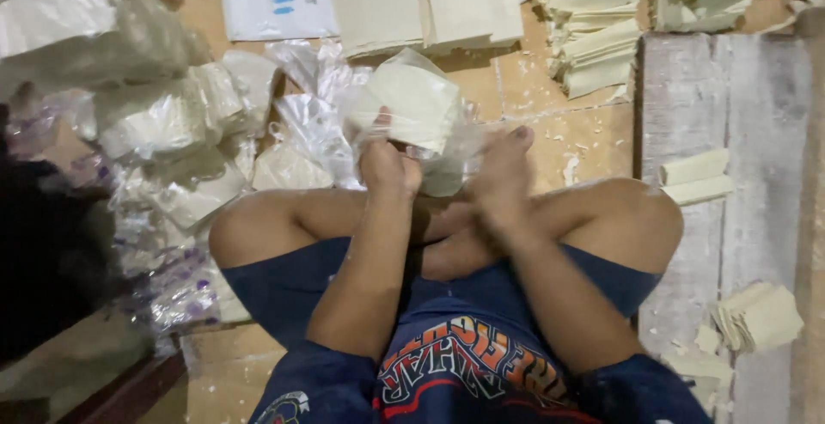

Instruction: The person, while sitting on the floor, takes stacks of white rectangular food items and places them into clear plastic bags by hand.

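1. Two hands are on one thing here: a clear plastic bag with a stack of pale cream square sheets [417, 106] inside it, held up just above the person's crossed legs [447, 226], right in front of them.
2. Left hand [388, 164] sits at the bag's lower left edge, fingers curled shut on the plastic, thumb pointing up against the stack.
3. Right hand [503, 170] is at the lower right, fingers closed on the loose plastic there. It's a bit blurred, so I can't tell exactly how much film it has pinched.
4. Key bit of geometry: the stack lies up and away from both sets of fingers, tilted, its longer side running roughly from lower left to upper right. The left hand is the nearer one to the stack itself; the right is mostly on slack bag.
5. Packaging around: a heap of already filled clear bags [172, 140] on the floor to the left, some with purple print lower down. Empty crinkly clear bags [305, 123] lie just beside the left hand.
6. Loose cream stacks [430, 7] line the far edge of the tiled floor [533, 80], plus a white flat packet with blue marks [275, 7] at the top left of those.
7. Whitish wooden board [739, 115] on the right carries a few more folded cream pieces [696, 176].
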